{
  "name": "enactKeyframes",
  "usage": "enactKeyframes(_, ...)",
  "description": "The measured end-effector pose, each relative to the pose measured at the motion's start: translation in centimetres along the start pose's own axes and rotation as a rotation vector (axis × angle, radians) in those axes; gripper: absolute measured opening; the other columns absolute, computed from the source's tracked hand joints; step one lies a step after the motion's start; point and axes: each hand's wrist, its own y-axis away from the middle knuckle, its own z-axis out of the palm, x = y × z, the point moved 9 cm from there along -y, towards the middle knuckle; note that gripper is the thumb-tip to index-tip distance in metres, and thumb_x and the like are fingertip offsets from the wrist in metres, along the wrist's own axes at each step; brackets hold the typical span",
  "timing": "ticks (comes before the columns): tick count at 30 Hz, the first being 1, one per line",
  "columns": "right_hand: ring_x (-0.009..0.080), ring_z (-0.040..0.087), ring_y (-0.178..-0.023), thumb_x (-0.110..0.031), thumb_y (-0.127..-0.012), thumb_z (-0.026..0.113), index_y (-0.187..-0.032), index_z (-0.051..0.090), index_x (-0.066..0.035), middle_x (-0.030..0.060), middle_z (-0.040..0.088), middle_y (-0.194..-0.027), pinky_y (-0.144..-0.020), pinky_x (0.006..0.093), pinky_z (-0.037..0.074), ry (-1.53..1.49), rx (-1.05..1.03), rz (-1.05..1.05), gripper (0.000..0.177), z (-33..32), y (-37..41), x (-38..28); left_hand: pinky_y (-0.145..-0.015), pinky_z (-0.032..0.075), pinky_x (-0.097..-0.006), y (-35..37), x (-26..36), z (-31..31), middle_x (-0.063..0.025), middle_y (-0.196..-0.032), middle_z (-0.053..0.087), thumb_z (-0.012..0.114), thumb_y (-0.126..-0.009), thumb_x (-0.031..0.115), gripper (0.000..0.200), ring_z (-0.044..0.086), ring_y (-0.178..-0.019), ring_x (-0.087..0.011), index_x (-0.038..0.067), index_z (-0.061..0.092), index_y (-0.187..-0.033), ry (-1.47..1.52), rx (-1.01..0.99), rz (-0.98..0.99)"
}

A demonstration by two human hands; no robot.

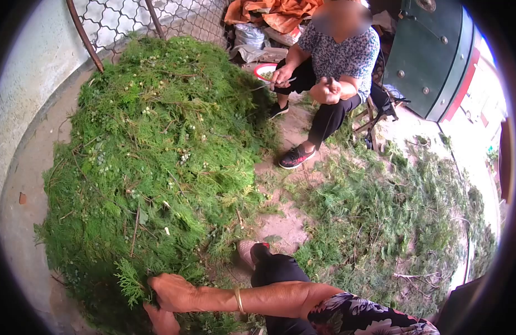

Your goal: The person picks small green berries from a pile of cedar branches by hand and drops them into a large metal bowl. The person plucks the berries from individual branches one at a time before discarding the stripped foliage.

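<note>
One branch pile (157,139), left hand (160,322), right hand (174,293) at edge; ground (286,226) beside

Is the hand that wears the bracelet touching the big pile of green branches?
Touching. The head view shows the right hand pressed against the pile of green branches at its lower edge, with the fingers sunk among the sprigs and no gap.

left hand (160,322): cut off by the bottom edge, grip unreadable | right hand (171,293): fingertips buried in the near edge of the cuttings pile (152,156), grip unclear | seated person (339,56): face blurred | thin item (281,83) in that person's hand: too small to identify | bowl (263,69): partly hidden behind that hand
</note>
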Motion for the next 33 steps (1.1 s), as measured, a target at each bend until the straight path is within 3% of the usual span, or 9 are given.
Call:
enactKeyframes(5, 0.0439, 0.059, -0.072, -0.001, -0.068, 0.054, -0.080, 0.055, 0.006, 0.0252, 0.059, -0.071, -0.064, 0.0470, 0.048, -0.064, -0.050, 0.041, 0.014, -0.1, 0.1, -0.3, -0.077, 0.044, -0.0385, 0.1, -0.5, -0.3, -0.0159, -0.096, 0.062, 0.048, -0.092, 0.026, 0.032, 0.056, -0.087, -0.0234, -0.004, 0.058, -0.099, -0.004, 0.015, 0.003)
enactKeyframes(10, 0.0349, 0.062, -0.079, -0.003, -0.072, 0.054, -0.083, 0.057, 0.007, 0.0232, 0.061, -0.079, -0.071, 0.0409, 0.048, -0.371, 0.048, -0.012, 0.015, 0.8, -0.6, 0.5, -0.076, 0.044, -0.0380, 0.1, -1.1, -0.4, -0.0147, -0.094, 0.062, 0.048, -0.093, 0.025, 0.032, 0.055, -0.085, -0.0221, -0.005, 0.058, -0.098, -0.003, 0.026, 0.011)
enactKeyframes(16, 0.0288, 0.061, -0.076, -0.005, -0.073, 0.055, -0.083, 0.059, 0.006, 0.0204, 0.061, -0.076, -0.071, 0.0381, 0.048, -0.467, -0.043, 0.061, 0.016, 1.9, -1.1, 1.3, -0.074, 0.044, -0.0374, 0.4, -1.5, -0.3, -0.0132, -0.091, 0.061, 0.048, -0.093, 0.024, 0.032, 0.054, -0.083, -0.0205, -0.006, 0.057, -0.096, -0.006, 0.028, 0.017)
enactKeyframes(20, 0.0327, 0.061, -0.077, -0.005, -0.073, 0.056, -0.083, 0.058, 0.007, 0.0215, 0.061, -0.077, -0.070, 0.0394, 0.048, -0.505, -0.040, 0.033, 0.016, 2.3, -1.1, 1.3, -0.073, 0.044, -0.0370, 0.6, -1.9, -0.3, -0.0122, -0.089, 0.061, 0.048, -0.093, 0.024, 0.031, 0.054, -0.082, -0.0195, -0.006, 0.057, -0.095, -0.007, 0.030, 0.022)
enactKeyframes(25, 0.0410, 0.059, -0.079, -0.003, -0.070, 0.055, -0.085, 0.058, 0.005, 0.0244, 0.060, -0.078, -0.068, 0.0440, 0.048, -0.233, -0.068, 0.066, 0.017, 1.5, -0.5, 0.4, -0.072, 0.044, -0.0364, 0.8, -2.7, -0.1, -0.0110, -0.087, 0.061, 0.048, -0.093, 0.023, 0.031, 0.053, -0.080, -0.0182, -0.007, 0.056, -0.094, -0.009, 0.032, 0.027)
enactKeyframes(29, 0.0409, 0.059, -0.078, -0.002, -0.070, 0.055, -0.087, 0.058, 0.005, 0.0241, 0.060, -0.076, -0.067, 0.0454, 0.048, -0.170, -0.068, 0.064, 0.019, 1.1, -0.2, 0.2, -0.071, 0.044, -0.0360, 1.2, -3.1, 0.0, -0.0100, -0.086, 0.060, 0.047, -0.093, 0.023, 0.031, 0.052, -0.079, -0.0172, -0.007, 0.056, -0.092, -0.008, 0.032, 0.029)
enactKeyframes(32, 0.0418, 0.060, -0.076, -0.002, -0.069, 0.055, -0.088, 0.058, 0.004, 0.0236, 0.060, -0.074, -0.066, 0.0465, 0.048, -0.120, -0.031, 0.082, 0.019, 0.6, 0.0, 0.2, -0.071, 0.044, -0.0381, 0.6, -8.8, 0.0, -0.0123, -0.086, 0.062, 0.047, -0.093, 0.023, 0.032, 0.053, -0.076, -0.0210, -0.007, 0.056, -0.091, -0.024, -0.054, -0.082)
enactKeyframes(33, 0.0419, 0.060, -0.075, -0.001, -0.069, 0.055, -0.090, 0.057, 0.004, 0.0232, 0.060, -0.073, -0.064, 0.0466, 0.048, -0.077, -0.036, 0.064, 0.021, 0.6, 0.0, 0.0, -0.071, 0.044, -0.0381, 0.7, -6.3, 0.4, -0.0123, -0.086, 0.062, 0.047, -0.093, 0.023, 0.032, 0.053, -0.076, -0.0210, -0.007, 0.056, -0.091, -0.024, -0.055, -0.083)
